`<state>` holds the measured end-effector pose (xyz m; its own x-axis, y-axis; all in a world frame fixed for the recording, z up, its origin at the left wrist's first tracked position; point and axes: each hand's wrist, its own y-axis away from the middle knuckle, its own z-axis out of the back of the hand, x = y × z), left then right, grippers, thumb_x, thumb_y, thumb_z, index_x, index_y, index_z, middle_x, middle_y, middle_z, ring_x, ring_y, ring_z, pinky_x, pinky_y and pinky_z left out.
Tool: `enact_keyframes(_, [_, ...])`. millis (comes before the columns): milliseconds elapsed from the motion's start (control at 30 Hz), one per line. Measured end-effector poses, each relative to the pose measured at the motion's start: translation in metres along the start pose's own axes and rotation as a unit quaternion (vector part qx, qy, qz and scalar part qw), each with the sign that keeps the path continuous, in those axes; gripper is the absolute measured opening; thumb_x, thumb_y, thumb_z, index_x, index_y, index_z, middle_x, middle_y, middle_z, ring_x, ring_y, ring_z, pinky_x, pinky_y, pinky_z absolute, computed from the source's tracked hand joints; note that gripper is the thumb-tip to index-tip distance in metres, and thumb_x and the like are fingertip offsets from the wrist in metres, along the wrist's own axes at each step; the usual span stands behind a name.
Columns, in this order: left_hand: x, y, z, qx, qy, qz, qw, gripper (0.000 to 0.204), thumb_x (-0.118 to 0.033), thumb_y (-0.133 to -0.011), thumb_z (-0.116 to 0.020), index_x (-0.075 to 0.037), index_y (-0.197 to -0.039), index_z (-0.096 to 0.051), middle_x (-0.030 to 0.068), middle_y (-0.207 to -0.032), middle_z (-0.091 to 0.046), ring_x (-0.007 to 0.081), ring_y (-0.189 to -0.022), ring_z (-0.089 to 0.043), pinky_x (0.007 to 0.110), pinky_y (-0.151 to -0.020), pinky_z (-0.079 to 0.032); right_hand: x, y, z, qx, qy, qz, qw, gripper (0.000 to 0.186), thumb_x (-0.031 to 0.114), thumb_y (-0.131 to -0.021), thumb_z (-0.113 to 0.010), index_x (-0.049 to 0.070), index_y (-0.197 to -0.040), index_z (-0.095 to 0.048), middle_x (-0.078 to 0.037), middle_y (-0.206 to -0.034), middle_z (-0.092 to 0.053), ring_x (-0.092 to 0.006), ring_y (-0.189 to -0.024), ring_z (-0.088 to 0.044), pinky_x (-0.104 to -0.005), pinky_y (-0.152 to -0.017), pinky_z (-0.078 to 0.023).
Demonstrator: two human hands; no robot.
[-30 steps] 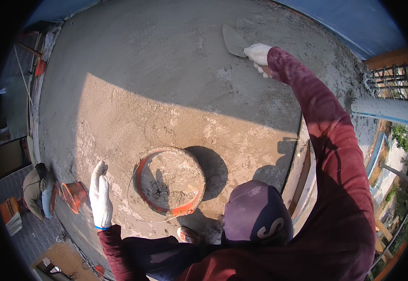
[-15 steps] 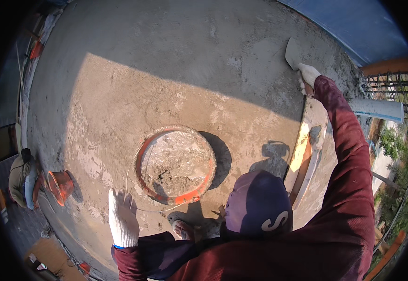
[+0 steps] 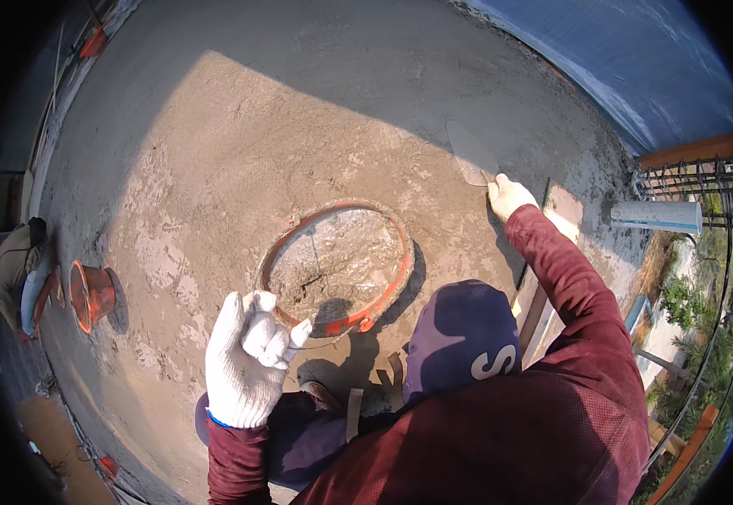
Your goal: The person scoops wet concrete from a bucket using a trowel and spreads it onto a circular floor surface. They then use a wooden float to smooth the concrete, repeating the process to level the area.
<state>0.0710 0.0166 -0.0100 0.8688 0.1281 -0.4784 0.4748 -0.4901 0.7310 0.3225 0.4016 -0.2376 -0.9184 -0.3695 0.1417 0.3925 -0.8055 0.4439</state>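
Observation:
My right hand (image 3: 511, 195), in a white glove, grips a trowel (image 3: 469, 153) whose broad grey blade is over the mortar-covered floor, at the edge of the shade; its handle is hidden in the glove. My left hand (image 3: 249, 362), also in a white glove, is closed with fingers curled at the near left side of an orange round tub (image 3: 358, 322). A thin wire handle (image 3: 329, 341) runs from the tub toward its thumb and disappears at the fingers. Wet grey mortar (image 3: 341, 261) fills much of the tub, which leans slightly.
Boards (image 3: 543, 290) lie right of the tub, beside my right arm. A pale pipe (image 3: 657, 216) and metal bars (image 3: 703, 177) stand at the right edge. At far left, a person (image 3: 21, 269) bends near an orange bucket (image 3: 91, 296). Blue sheeting (image 3: 619, 67) covers the upper right.
My right hand has brought the trowel left and nearer, away from the far right edge. My left hand has risen beside the tub and its fingers have curled in. The tub now tilts.

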Motion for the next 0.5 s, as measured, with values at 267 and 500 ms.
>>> enact_keyframes(267, [-0.034,0.032,0.015,-0.047,0.036,-0.089,0.994,0.050,-0.042,-0.113,-0.052,0.006,-0.117,-0.063,-0.0013,-0.060,-0.042,0.0164,-0.052,-0.040,0.040,-0.080,-0.056,0.054,-0.137,-0.013,0.113,-0.493,-0.195,0.840,0.031,0.042,-0.104,-0.054,0.013,-0.097,-0.062,-0.008,-0.081,-0.057,-0.0261,-0.061,-0.056,-0.0476,-0.053,-0.049])
enact_keyframes(500, [-0.042,0.055,0.053,-0.034,0.052,-0.150,0.987,0.053,-0.043,-0.112,-0.055,0.009,-0.118,-0.061,-0.0009,-0.061,-0.040,0.0141,-0.051,-0.033,0.035,-0.072,-0.050,0.119,-0.026,-0.025,0.086,-0.003,0.314,0.946,0.047,0.046,-0.107,-0.050,0.004,-0.126,-0.061,-0.028,-0.114,-0.073,-0.0472,-0.102,-0.072,-0.0536,-0.091,-0.055])
